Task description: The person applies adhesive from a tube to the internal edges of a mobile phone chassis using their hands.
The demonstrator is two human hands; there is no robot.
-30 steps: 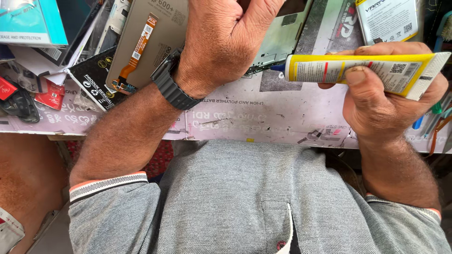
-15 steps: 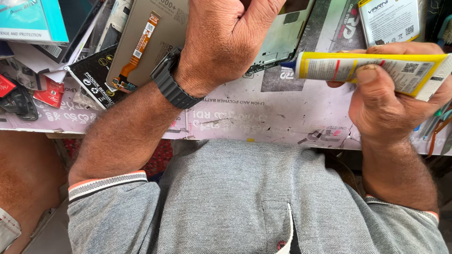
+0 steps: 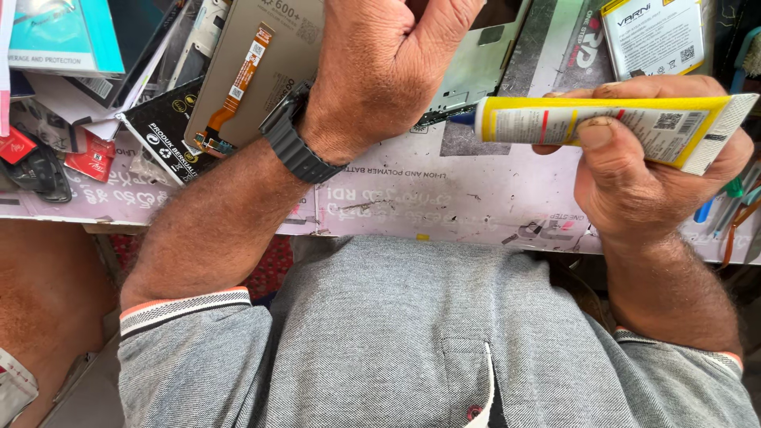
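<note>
My left hand [image 3: 380,71], with a dark watch [image 3: 297,147] on the wrist, is closed on a pale phone frame [image 3: 476,67] at the top of the view. My right hand [image 3: 642,182] grips a yellow glue tube [image 3: 547,125] lying sideways, thumb pressed on its side. The tube's blue nozzle [image 3: 464,119] points left and meets the lower edge of the phone frame, right beside my left hand. Most of the frame is hidden behind that hand.
A worn pink-white mat [image 3: 444,198] covers the bench edge. A grey phone panel with an orange flex cable [image 3: 238,83] lies left of my hand, with a teal box [image 3: 63,32] and red cards [image 3: 87,154] beyond. A white battery pack [image 3: 650,36] and hand tools [image 3: 729,206] sit right.
The tube and my right hand drifted slightly right, then back left, bringing the nozzle to the frame edge. My thumb now presses the tube's side. My left hand stayed put.
</note>
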